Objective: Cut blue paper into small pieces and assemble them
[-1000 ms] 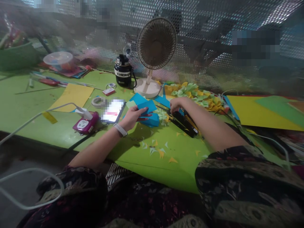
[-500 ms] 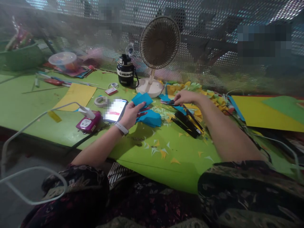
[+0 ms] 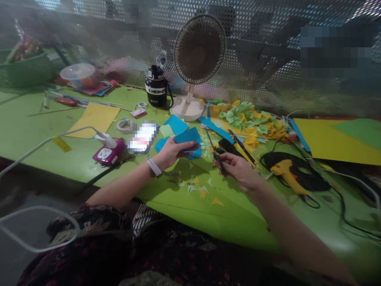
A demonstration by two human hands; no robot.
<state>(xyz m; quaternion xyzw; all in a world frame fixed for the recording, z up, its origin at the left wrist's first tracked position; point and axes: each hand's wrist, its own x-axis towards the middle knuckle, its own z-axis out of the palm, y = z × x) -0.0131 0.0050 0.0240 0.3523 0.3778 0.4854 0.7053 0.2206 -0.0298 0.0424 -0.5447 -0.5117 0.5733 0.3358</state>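
The left hand pinches blue paper between thumb and fingers over the green table; the right hand grips scissors by the handles, tips pointing away. Paper scraps (white and orange) lie nearer the edge, a yellow glue gun further right.
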